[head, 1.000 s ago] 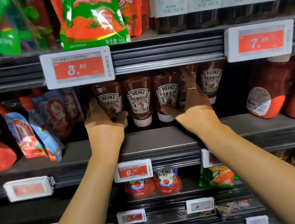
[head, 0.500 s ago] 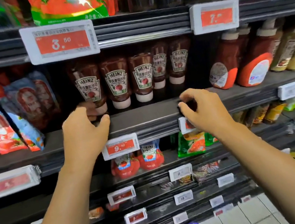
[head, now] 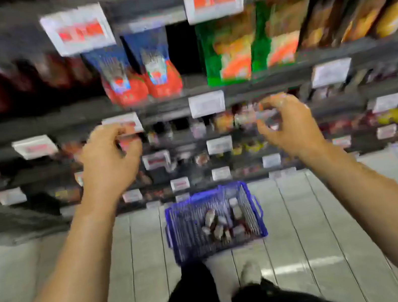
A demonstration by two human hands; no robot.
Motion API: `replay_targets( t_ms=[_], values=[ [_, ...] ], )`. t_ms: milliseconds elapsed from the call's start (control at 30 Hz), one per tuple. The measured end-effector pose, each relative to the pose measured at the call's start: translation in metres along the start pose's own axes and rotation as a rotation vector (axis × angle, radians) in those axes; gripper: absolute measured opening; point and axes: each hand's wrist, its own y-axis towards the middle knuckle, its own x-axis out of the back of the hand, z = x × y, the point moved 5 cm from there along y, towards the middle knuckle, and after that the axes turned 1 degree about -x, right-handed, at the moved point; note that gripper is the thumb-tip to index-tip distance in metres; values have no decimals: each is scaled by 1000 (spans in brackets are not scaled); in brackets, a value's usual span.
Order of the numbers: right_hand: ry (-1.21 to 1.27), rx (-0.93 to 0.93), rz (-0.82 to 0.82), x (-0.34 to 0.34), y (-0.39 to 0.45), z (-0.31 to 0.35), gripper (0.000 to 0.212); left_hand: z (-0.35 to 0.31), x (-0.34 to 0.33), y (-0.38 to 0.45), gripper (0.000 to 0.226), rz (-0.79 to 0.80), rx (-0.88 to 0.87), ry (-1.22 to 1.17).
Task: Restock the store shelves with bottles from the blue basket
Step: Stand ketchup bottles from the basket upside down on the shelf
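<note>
Heavily blurred view, tilted down toward a grey tiled floor (head: pixel 309 211); blue basket (head: pixel 178 234) standing on those tiles, straight ahead of the feet and just short of the bottom shelf; several bottles (head: pixel 214 224) lying jumbled inside the basket, toward its right half, labels unreadable in the blur.

Left hand (head: pixel 108 161) raised above and to the left of the basket, well apart from it, back of the hand to the camera, fingers loosely curled with the thumb out to the right, nothing visibly held; right hand (head: pixel 287 124) raised above and to the right of the basket, likewise well apart, fingers curled inward toward the thumb, apparently empty, though the blur leaves that uncertain; both forearms bare and stretched forward on either side of the basket.

Beyond the basket, dark store shelves (head: pixel 234 83) rising in tiers, each edge lined with white price tags (head: pixel 207 103); high above the basket, two red tomato-shaped pouches (head: pixel 142 83) with blue tops standing side by side on a shelf; just right of those, green and orange packets (head: pixel 226 47); further right, a row of darker packets, contents indistinct.

Near edge of the view, below the basket, dark trouser legs (head: pixel 192 298) and a pale shoe (head: pixel 249 271) on the tiles.
</note>
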Motion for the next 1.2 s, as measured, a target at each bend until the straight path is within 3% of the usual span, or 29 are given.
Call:
replay_targets(
  t_ms=[133, 233, 333, 433, 567, 667, 733, 833, 933, 1033, 1100, 1200],
  values=[
    [70, -327, 334, -95, -82, -76, 8, 52, -114, -80, 12, 384, 376, -89],
    [28, -533, 600, -172, -144, -138, 7, 103, -209, -143, 10, 660, 488, -39],
    [-54, -590, 737, -258, -193, -202, 12, 166, -314, -209, 23, 924, 533, 47],
    [-102, -588, 996, -359, -233, -261, 31, 230, -417, -263, 30, 1063, 611, 68],
    [-188, -516, 1167, -488, -268, -337, 51, 313, -550, -309, 44, 1103, 678, 78],
    [-143, -455, 1197, -581, -283, -384, 48, 371, -644, -330, 58, 1071, 710, 33],
    [-165, -312, 1202, -638, -288, -409, 55, 408, -696, -339, 76, 999, 774, 4],
    [-395, 7, 1150, -703, -289, -430, 80, 447, -760, -340, 101, 866, 780, -74],
    [-433, 245, 1157, -754, -293, -432, 73, 469, -801, -329, 93, 718, 612, -109],
    [-632, 405, 1213, -779, -299, -440, 89, 486, -819, -316, 82, 710, 510, -99],
    [-675, 377, 1232, -785, -302, -443, 90, 492, -821, -312, 93, 794, 470, -101],
    [-604, 309, 1168, -783, -301, -431, 69, 494, -804, -314, 101, 800, 473, -95]
  ],
)
